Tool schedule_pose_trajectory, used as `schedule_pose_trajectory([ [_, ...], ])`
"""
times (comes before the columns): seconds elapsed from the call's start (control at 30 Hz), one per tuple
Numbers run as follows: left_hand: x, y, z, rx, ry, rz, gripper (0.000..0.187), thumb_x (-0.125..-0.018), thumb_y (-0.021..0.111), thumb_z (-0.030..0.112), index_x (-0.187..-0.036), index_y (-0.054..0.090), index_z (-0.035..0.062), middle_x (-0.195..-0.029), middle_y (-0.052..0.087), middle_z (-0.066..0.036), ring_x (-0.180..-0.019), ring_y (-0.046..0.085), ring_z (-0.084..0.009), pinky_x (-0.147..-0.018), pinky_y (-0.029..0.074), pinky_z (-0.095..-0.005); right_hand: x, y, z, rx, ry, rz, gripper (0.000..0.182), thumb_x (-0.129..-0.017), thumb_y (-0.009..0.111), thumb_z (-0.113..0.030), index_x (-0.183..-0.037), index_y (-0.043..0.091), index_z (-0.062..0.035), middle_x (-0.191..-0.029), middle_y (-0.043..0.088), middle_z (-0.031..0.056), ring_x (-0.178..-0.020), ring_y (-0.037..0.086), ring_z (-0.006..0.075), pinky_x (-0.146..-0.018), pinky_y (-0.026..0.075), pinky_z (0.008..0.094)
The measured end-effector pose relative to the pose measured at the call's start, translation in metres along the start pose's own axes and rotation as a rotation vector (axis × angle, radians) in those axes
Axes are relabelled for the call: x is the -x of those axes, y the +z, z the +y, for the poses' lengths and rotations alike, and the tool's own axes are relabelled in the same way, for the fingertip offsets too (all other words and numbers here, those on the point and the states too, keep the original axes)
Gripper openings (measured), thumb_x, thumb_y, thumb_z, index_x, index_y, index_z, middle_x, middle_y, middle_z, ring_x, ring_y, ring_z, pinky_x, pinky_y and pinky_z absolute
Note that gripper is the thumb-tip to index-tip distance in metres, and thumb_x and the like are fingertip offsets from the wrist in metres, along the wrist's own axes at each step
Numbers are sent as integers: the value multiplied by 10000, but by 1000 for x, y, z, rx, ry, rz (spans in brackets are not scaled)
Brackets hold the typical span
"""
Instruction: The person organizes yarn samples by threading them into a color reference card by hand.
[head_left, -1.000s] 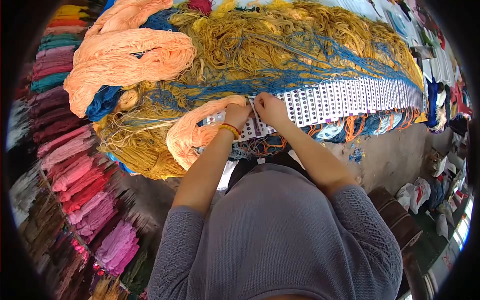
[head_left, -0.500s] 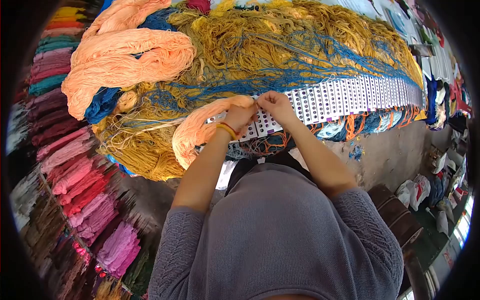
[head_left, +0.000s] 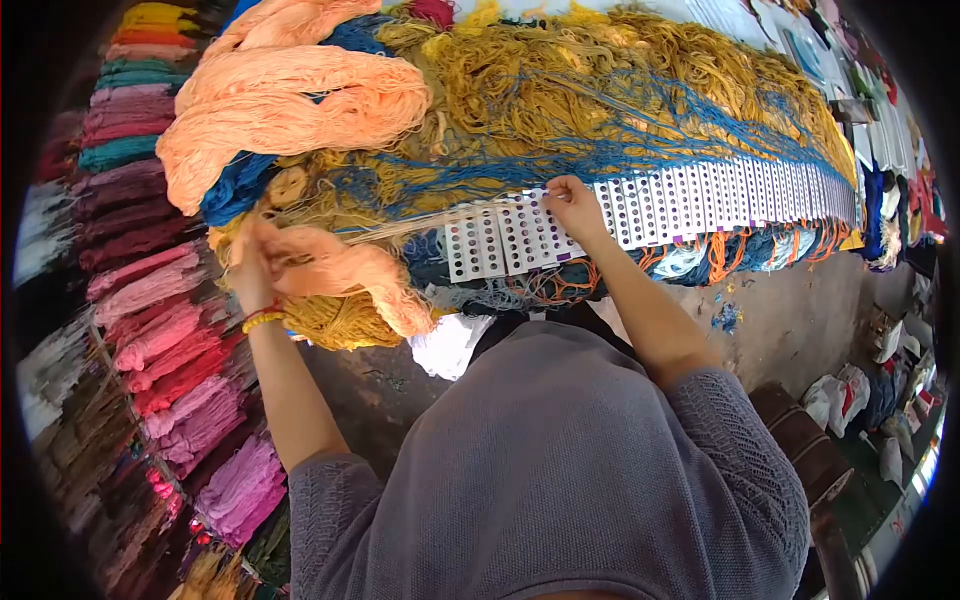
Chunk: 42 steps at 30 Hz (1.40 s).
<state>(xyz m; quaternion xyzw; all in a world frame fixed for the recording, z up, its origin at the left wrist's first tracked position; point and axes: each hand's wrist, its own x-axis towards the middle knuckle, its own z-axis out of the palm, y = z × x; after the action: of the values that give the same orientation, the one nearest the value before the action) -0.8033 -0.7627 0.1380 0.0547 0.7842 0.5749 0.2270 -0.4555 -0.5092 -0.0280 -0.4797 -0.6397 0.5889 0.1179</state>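
Observation:
My left hand, blurred by motion, is at the left with its fingers closed on a peach yarn skein. That skein hangs in a loop over the mustard yarn. My right hand is at the upper edge of a row of white punched cards, thumb and fingertips pinched together. What they pinch is too small to make out. Pale strands run from the left across the mustard yarn to the cards near my right fingers.
A large pile of mustard yarn with blue strands covers the surface behind the cards. Thick peach skeins lie at its left. Coloured hanks line the left side. Orange and blue yarn hangs below the cards.
My left hand has moved away from my right hand to the left, pulling the peach skein along and uncovering the left-hand cards. The right hand stays near the cards' upper edge.

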Motion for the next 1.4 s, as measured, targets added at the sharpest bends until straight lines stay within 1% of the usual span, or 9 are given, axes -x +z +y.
schedule_pose_trajectory([
  [0.1, 38, 49, 7, 412, -295, -319, 472, -893, 412, 385, -1125, 469, -22, -960, 568, -112, -792, 571, -197, -635, 485, -286, 4, 8, -13, -107, -9, 16, 267, -733, 607, -181, -953, 566, -34, -800, 578, 57, -724, 558, 146, -639, 450, 277],
  [0.23, 93, 115, 4, 653, -493, -696, 450, -913, 379, 335, -1156, 427, -40, -1190, 469, -187, -1098, 469, -256, -884, 426, -364, 53, 41, -93, -174, -220, -169, 218, -745, 626, -187, -905, 587, -44, -764, 582, 48, -645, 538, 108, -606, 447, 250],
  [0.83, 137, 130, 6, 561, -394, -828, 336, -894, 463, 228, -1113, 510, -22, -980, 582, -106, -822, 576, -165, -674, 476, -258, 114, 64, -149, -187, -260, -294, 121, -804, 569, -108, -801, 579, 12, -650, 585, 19, -597, 539, 64, -552, 432, 202],
  [1.03, 136, 130, 2, 586, -386, -742, 273, -890, 472, 216, -1029, 533, -12, -943, 588, -118, -793, 580, -168, -647, 480, -261, 117, 61, -151, -393, -259, -320, 173, -769, 589, -154, -730, 571, 13, -786, 600, 55, -593, 527, 98, -547, 426, 237],
  [1.13, 131, 126, 0, 624, -387, -694, 221, -888, 477, 221, -938, 532, 13, -884, 585, -97, -749, 571, -153, -627, 475, -252, 118, 52, -154, -102, -284, -240, 92, -789, 559, -90, -737, 552, -15, -951, 587, 72, -587, 505, 82, -539, 407, 212],
  [1.23, 107, 116, -16, 830, -381, -817, 185, -877, 489, 228, -868, 517, 45, -773, 551, -42, -704, 540, -128, -601, 465, -254, 118, 30, -178, -1115, 102, -465, 103, -769, 513, -109, -686, 489, -53, -739, 530, 29, -546, 435, 112, -516, 365, 257],
  [1.27, 89, 101, -24, 962, -439, -958, 185, -874, 491, 230, -868, 523, 47, -756, 541, -35, -712, 536, -125, -616, 466, -265, 114, 15, -177, -1213, 103, -560, 114, -772, 507, -118, -681, 465, -64, -688, 483, 14, -520, 395, 108, -502, 346, 255],
  [1.37, 68, 56, -1, 670, -197, -427, 179, -869, 472, 226, -829, 550, 69, -758, 545, -32, -736, 537, -154, -696, 457, -304, 80, -52, -144, -1351, -46, -755, 120, -779, 496, -173, -716, 478, -72, -624, 435, 17, -499, 362, 116, -469, 344, 252],
  [1.4, 27, 13, -20, 703, -147, -532, 164, -855, 470, 200, -808, 563, 73, -761, 576, -39, -729, 558, -175, -677, 469, -302, 75, -83, -139, -1252, -62, -620, 135, -787, 495, -176, -702, 464, -75, -609, 408, 3, -493, 364, 110, -452, 333, 245],
])
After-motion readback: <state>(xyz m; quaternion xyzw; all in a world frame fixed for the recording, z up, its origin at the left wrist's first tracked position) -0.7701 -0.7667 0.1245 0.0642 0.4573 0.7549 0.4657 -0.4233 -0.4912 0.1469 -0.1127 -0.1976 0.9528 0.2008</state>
